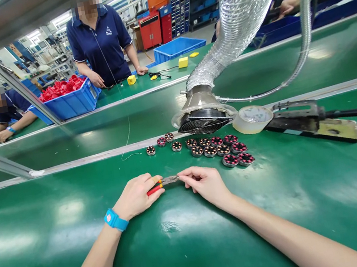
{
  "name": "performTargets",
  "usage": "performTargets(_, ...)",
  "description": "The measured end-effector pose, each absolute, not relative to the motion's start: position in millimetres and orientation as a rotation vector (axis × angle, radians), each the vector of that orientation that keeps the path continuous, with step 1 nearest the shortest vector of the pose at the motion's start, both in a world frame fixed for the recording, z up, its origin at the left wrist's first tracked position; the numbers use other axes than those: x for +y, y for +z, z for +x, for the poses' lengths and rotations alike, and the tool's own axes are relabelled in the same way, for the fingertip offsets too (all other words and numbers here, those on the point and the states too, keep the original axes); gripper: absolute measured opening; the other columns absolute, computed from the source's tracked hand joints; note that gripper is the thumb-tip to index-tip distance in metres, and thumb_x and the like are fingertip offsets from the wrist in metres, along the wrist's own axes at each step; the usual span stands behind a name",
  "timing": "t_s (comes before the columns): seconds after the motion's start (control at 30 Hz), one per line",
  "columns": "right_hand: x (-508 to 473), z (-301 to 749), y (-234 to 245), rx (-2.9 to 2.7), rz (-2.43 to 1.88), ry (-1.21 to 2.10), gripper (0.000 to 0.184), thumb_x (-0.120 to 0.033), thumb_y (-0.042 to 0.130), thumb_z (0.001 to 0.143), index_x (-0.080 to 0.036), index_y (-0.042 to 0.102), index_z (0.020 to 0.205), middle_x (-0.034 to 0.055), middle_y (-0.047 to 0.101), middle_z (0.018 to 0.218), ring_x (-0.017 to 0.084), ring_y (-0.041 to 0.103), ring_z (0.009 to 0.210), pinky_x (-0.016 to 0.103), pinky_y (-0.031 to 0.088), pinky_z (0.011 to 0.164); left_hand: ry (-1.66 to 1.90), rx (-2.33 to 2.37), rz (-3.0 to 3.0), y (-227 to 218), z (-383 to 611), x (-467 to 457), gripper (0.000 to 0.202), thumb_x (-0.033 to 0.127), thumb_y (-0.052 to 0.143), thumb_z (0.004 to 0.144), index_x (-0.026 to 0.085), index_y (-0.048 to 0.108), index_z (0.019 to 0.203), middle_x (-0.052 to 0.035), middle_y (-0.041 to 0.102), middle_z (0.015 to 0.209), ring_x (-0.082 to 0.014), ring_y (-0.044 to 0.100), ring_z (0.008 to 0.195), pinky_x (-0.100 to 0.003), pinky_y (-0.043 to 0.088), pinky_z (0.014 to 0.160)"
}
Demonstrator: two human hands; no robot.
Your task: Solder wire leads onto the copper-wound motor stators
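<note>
My left hand (139, 195) is closed around the red and yellow handles of small pliers (162, 183), whose metal jaws point right. My right hand (204, 183) pinches its fingers together right at the jaw tips; whatever sits between them is too small to make out. Both hands rest on the green bench mat (79, 234). Just beyond them lie several small round wound coils (217, 148) with red and copper windings, spread in a loose cluster.
A silver flexible duct ends in a fume hood (204, 115) behind the coils. A tape roll (252, 119) and a soldering iron on its stand (311, 121) lie to the right. Across the conveyor, a person in a blue shirt stands by a blue bin of red parts (68, 97).
</note>
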State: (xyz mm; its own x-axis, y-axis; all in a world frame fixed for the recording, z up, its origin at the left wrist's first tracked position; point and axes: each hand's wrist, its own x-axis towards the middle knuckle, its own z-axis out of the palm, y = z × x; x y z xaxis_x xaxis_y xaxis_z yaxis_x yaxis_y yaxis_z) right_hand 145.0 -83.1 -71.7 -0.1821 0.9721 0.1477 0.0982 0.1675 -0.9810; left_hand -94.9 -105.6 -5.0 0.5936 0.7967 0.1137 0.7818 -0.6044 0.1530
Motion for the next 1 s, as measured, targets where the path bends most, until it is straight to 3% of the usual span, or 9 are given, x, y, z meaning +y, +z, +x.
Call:
performTargets(0.5,-86.3,146.2,-68.7,-1.469,-1.07,1.149,0.036,-0.053,0.071,0.085,-0.018,0.081,0.084,0.0018,0.066,0.056,0.011,0.05,0.04,0.024,0.043,0.041,0.44,1.344,2.696,-9.6,-97.2,-105.6,0.036,0.044,0.047,0.104,0.02,0.065,0.122,-0.0037,0.065,0.086,-0.0141,0.064,0.073,-0.025,0.049,0.065)
performTargets(0.73,-87.7,145.8,-65.5,-1.431,-1.052,1.185,0.033,-0.049,0.072,0.084,-0.017,0.081,0.086,0.0018,0.066,0.056,0.01,0.05,0.04,0.023,0.042,0.04,0.501,1.341,2.694,-9.1,-90.6,-106.6,0.041,0.045,0.051,0.102,0.019,0.059,0.132,-0.0091,0.069,0.106,-0.0202,0.066,0.094,-0.034,0.055,0.083)
performTargets(1.0,-89.1,148.8,-67.9,-1.467,-1.028,1.078,0.031,-0.049,0.072,0.085,-0.02,0.082,0.085,0.0026,0.068,0.059,0.011,0.053,0.042,0.025,0.045,0.042,0.433,1.344,2.727,-9.5,-89.2,-108.3,0.043,0.045,0.05,0.102,0.021,0.057,0.137,-0.0099,0.068,0.11,-0.0213,0.066,0.096,-0.037,0.055,0.086)
